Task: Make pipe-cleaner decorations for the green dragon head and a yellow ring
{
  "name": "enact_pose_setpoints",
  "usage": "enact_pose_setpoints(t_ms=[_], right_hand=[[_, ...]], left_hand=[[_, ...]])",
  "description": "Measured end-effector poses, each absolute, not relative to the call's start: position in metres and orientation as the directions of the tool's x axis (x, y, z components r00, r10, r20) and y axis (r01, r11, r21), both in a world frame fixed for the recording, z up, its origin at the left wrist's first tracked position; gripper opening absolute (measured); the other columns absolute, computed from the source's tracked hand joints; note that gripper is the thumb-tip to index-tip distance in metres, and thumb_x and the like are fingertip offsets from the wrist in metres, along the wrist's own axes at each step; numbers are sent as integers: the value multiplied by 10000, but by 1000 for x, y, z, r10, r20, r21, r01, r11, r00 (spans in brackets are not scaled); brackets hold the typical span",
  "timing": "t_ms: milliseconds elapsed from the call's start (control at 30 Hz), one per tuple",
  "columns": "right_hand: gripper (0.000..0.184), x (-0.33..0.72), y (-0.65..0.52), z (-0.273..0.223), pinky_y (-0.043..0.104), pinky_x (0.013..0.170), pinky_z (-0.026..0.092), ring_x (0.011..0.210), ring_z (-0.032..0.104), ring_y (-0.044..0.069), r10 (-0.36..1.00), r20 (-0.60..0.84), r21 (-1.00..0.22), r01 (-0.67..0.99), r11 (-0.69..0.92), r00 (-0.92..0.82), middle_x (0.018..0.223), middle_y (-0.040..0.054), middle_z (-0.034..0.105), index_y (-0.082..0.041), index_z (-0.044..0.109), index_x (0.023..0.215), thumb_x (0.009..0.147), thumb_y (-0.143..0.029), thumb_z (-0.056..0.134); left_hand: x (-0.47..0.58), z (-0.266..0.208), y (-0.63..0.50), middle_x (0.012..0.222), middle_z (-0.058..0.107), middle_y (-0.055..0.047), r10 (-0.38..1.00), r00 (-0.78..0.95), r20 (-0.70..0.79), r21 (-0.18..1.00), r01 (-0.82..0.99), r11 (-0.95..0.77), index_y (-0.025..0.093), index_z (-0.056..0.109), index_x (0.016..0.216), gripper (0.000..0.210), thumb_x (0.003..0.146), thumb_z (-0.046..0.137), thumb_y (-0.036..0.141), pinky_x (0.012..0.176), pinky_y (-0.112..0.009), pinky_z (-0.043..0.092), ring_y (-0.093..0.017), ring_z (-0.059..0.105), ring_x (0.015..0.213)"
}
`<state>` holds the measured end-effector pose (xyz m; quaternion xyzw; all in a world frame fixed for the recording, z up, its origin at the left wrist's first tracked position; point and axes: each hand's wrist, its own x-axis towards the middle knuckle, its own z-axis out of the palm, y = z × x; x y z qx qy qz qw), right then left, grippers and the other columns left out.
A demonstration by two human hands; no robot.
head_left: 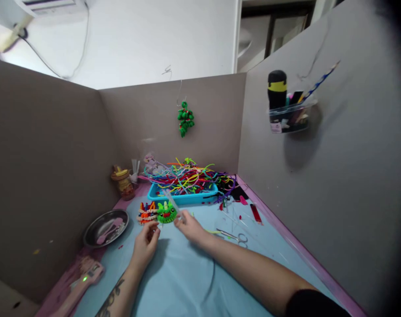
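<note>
My right hand [189, 226] pinches a translucent stick, apparently a glue stick [172, 201], that slants up to the left. Just beyond its fingertips lies a green fuzzy pipe-cleaner face [167, 212] with eyes, a red mouth and yellow horns. My left hand [146, 241] hovers near the face's lower left, its fingers loosely curled, the thumb apart, with nothing visible between them. Beside the face, an orange, blue and pale pipe-cleaner piece [146, 213] rests on the blue cloth [183, 273]. Scissors [235, 236] lie right of my right hand.
A blue tray [183, 199] heaped with colourful pipe cleaners [187, 176] stands at the back. On the left are a metal bowl [88, 233], a pink glue gun [84, 281] with a green light, and a brown cup [123, 181]. Scraps litter the right. Grey panels [319, 185] surround the table.
</note>
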<state>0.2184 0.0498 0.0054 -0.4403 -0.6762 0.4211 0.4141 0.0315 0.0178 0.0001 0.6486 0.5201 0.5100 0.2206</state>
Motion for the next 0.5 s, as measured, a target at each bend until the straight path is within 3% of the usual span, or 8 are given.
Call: enact_pose_setpoints(t_ms=[100, 200, 267, 333, 400, 500], right_hand=[[241, 245, 74, 26, 235, 601, 391, 640, 467, 129, 977, 149, -934, 304, 190, -154, 738, -5, 543, -173, 522, 1000, 857, -259, 348], [232, 262, 92, 45, 295, 786, 394, 853, 516, 177, 930, 304, -854, 373, 362, -207, 884, 40, 607, -173, 590, 907, 798, -166, 386], [247, 258, 95, 51, 317, 827, 388, 894, 523, 193, 896, 347, -818, 378, 433, -276, 928, 56, 626, -166, 611, 905, 770, -141, 406], [255, 242, 89, 51, 326, 825, 395, 900, 531, 200, 877, 350, -806, 372, 461, -328, 947, 60, 632, -161, 612, 924, 763, -141, 415], [235, 219, 74, 46, 320, 786, 407, 855, 545, 199, 863, 323, -793, 387, 471, -388, 901, 60, 636, -156, 606, 911, 768, -146, 420], [192, 186, 46, 32, 275, 663, 406, 707, 548, 172, 813, 260, -761, 407, 505, -521, 748, 45, 620, -163, 590, 837, 805, -160, 401]], left_hand=[[34, 1, 15, 699, 570, -2, 895, -107, 433, 822, 455, -343, 189, 553, 912, 244, 742, 551, 363, 553, -256, 389, -143, 500, 562], [38, 7, 12, 685, 572, -2, 903, -137, 408, 843, 435, -315, 194, 575, 887, 245, 733, 556, 383, 554, -255, 384, -140, 485, 546], [42, 12, 10, 710, 590, -15, 914, -136, 383, 864, 402, -303, 191, 589, 871, 245, 732, 559, 390, 589, -260, 399, -147, 506, 582], [48, 16, 8, 777, 613, -37, 919, -169, 355, 904, 313, -292, 182, 594, 906, 281, 755, 528, 409, 636, -269, 419, -165, 545, 670], [55, 17, 7, 986, 613, -74, 922, -207, 328, 937, 198, -288, 182, 591, 975, 341, 754, 530, 434, 721, -279, 431, -191, 561, 868], [68, 13, 9, 987, 612, -72, 947, -251, 201, 973, -57, -222, 174, 575, 962, 369, 759, 520, 477, 762, -276, 434, -184, 562, 916]])
